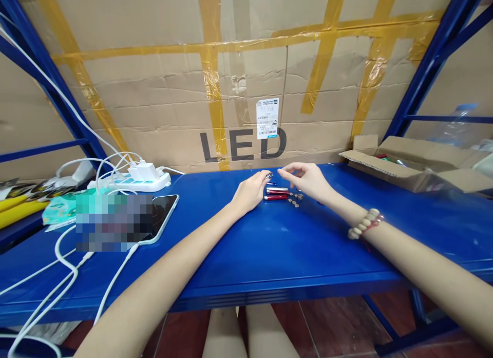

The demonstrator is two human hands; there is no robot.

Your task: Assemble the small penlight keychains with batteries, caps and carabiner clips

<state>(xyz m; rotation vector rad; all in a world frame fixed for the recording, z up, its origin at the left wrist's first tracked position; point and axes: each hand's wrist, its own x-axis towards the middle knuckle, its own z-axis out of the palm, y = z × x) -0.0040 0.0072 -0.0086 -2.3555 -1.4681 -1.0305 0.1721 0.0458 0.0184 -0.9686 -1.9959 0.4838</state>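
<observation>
My left hand (251,189) rests on the blue shelf (269,255), its fingertips pinched on a small silver part by the far edge. My right hand (306,179) hovers just right of it, thumb and forefinger pinched together; what they hold is too small to make out. Between the hands lie two small red-and-silver tubes (276,193). Several small round silver parts (296,200) sit just right of the tubes, under my right palm. A beaded bracelet (365,223) circles my right wrist.
A phone (164,217) on a white cable lies at the left, with a white power strip (133,181) and chargers behind it. An open cardboard box (416,165) stands at the right. A taped cardboard sheet marked LED (242,145) walls the back. Blue rack posts flank both sides.
</observation>
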